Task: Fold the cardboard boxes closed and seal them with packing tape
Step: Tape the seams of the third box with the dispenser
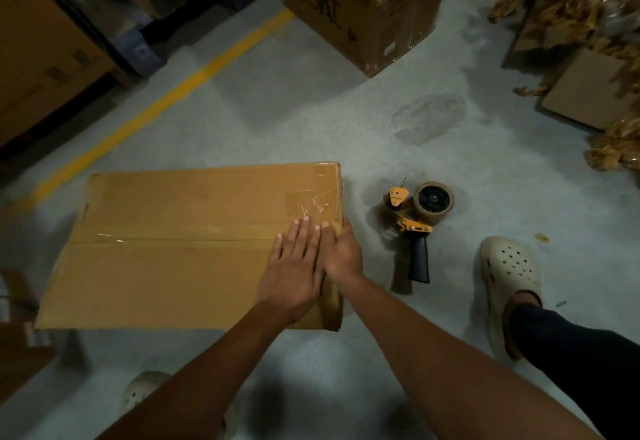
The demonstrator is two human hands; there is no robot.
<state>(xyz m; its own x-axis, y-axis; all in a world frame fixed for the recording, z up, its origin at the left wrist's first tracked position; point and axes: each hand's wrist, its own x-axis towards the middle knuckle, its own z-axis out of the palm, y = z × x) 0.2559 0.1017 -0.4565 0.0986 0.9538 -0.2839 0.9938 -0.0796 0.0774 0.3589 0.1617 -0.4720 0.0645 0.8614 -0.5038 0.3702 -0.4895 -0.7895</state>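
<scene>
Cardboard box lies on the floor, centre-left of the frame, its top flaps folded shut. A strip of clear tape runs along the middle seam, and a wrinkled patch of it shows near the box's right end.

Left hand: palm down on the box top by the right end, fingers straight and together, pressing flat over the seam. It holds nothing.

Right hand: just beside the left and touching it, laid on the box's right edge. Its fingers are extended, not curled round anything, and the thumb lies along the edge.

Tape dispenser: orange frame, black handle, brown roll. It lies on the floor just right of the box, apart from both hands.

I see a cream clog at right and another at the bottom left. A large taped carton stands at top centre, and a yellow floor line runs diagonally at upper left.
</scene>
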